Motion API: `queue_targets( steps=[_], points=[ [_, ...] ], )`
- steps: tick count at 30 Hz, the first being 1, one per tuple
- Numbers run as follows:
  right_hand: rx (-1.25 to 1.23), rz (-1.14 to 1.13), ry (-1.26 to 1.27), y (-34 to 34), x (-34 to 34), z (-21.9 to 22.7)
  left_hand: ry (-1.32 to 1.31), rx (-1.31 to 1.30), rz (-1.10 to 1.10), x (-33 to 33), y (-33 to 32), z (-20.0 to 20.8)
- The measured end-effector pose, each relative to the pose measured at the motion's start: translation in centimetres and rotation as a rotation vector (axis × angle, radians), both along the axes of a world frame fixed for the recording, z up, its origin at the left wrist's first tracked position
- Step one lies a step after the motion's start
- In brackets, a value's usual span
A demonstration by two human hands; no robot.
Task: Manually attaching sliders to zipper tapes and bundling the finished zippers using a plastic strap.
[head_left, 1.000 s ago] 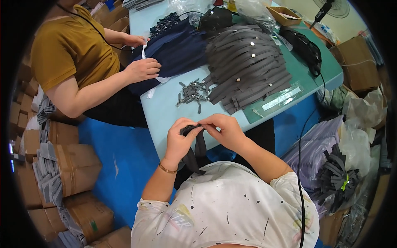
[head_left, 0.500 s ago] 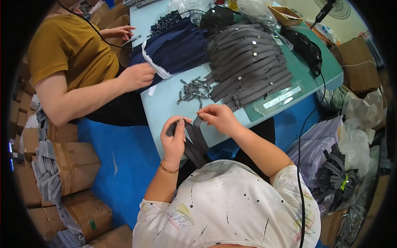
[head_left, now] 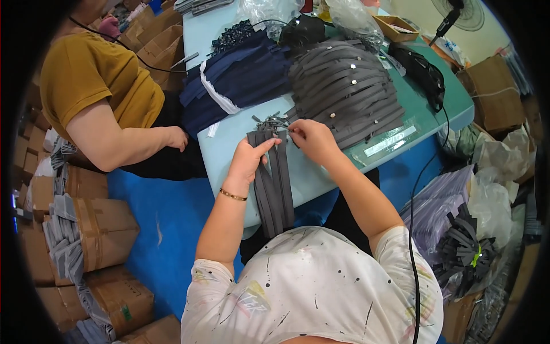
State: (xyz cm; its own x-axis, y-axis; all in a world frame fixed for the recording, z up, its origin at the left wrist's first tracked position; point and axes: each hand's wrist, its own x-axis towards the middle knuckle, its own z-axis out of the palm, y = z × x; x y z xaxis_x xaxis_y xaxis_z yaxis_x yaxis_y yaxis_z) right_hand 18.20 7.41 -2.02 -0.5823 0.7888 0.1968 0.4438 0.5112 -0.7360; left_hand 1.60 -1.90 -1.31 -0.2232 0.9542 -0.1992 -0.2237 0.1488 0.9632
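Observation:
My left hand (head_left: 250, 159) is closed round a few dark grey zipper tapes (head_left: 266, 198), which hang over the table's near edge toward my lap. Its thumb lies across their upper ends. Just right of it, the thumb and fingers of my right hand (head_left: 316, 141) are pinched together; what they hold is too small to make out. Beyond both hands lies a small heap of grey zipper sliders (head_left: 270, 121), partly covered by the tapes. To the right of the heap spreads a broad layer of dark grey zipper tapes (head_left: 344, 94) with several small shiny pieces on top.
Navy zipper tapes (head_left: 246, 74) with a white strip (head_left: 217, 94) lie at the table's left. A person in a mustard shirt (head_left: 97, 80) sits there. A black bag (head_left: 421, 71) and a small tray (head_left: 395, 27) are at the right. Cardboard boxes (head_left: 109, 229) stand on the left floor.
Both my hands have moved forward to the slider heap, and the grey tapes are drawn out longer. The other person's hands have pulled back from the navy tapes, one toward the lap.

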Motion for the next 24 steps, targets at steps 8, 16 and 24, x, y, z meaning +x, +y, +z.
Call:
queue_targets(
  steps=[8, 16, 24],
  points=[
    [-0.814, 0.242, 0.648, -0.3, 0.9, -0.3, -0.096, -0.042, -0.068, 0.6, -0.5, -0.1],
    [-0.859, 0.24, 0.724, -1.2, 0.3, 0.2, -0.082, -0.024, -0.057, 0.6, -0.6, -0.3],
    [-0.951, 0.235, 0.872, -0.7, 0.3, -1.3, -0.093, -0.026, -0.066, 0.6, -0.7, -0.3]
  ],
)
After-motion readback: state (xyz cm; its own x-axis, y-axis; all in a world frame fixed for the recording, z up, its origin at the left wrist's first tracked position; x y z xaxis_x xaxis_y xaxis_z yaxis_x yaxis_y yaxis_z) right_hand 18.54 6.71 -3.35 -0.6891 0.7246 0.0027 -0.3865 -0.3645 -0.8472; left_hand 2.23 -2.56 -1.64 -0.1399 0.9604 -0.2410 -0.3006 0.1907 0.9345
